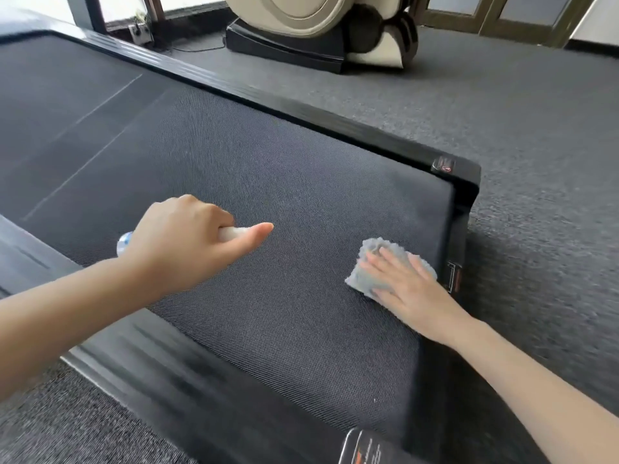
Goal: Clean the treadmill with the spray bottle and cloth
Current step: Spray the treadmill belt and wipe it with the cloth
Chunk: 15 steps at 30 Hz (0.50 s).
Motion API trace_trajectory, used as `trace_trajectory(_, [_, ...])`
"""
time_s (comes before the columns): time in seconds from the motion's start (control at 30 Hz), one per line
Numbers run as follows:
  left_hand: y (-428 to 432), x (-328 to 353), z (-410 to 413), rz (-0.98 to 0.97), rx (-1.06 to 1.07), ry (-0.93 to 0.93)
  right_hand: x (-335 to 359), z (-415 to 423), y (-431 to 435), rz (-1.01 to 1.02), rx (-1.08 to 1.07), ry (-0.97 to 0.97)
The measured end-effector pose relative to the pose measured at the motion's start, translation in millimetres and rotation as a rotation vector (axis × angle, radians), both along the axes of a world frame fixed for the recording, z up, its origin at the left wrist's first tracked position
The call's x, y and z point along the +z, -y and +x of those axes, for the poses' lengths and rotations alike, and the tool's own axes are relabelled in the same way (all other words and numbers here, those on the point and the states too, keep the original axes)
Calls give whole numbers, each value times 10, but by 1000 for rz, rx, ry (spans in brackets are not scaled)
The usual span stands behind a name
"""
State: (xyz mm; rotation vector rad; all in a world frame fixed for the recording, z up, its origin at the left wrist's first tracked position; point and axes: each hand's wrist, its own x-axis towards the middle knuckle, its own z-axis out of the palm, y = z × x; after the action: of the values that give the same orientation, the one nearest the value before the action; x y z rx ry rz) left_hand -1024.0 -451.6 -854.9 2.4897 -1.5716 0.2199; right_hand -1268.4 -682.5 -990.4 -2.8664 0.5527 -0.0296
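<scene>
The treadmill's dark woven belt runs from upper left to lower right, framed by black side rails. My left hand grips a small spray bottle above the belt; only its clear end and a bit of its white top show, and my thumb points along the belt. My right hand presses flat on a grey fluffy cloth lying on the belt near the treadmill's rear end.
Grey carpet surrounds the treadmill. A beige and black massage chair stands on it at the back, near windows. The rear end cap carries small labels.
</scene>
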Motion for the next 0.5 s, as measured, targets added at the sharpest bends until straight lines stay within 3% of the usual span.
trace_trajectory(0.1, [-26, 117, 86, 10, 3, 1, 10, 255, 439, 18, -301, -65])
trace_trajectory(0.23, [-47, 203, 200, -18, 40, -17, 59, 518, 330, -39, -487, -131])
trace_trajectory(0.3, [-17, 163, 262, -44, 54, -47, 71, 656, -25, -28, -376, -72])
trace_trajectory(0.43, [87, 10, 419, -68, 17, -53, 26, 862, -1274, -30, 198, 88])
trace_trajectory(0.5, [120, -70, 504, -70, -1, -45, -3, 902, -1610, -97, 398, 80])
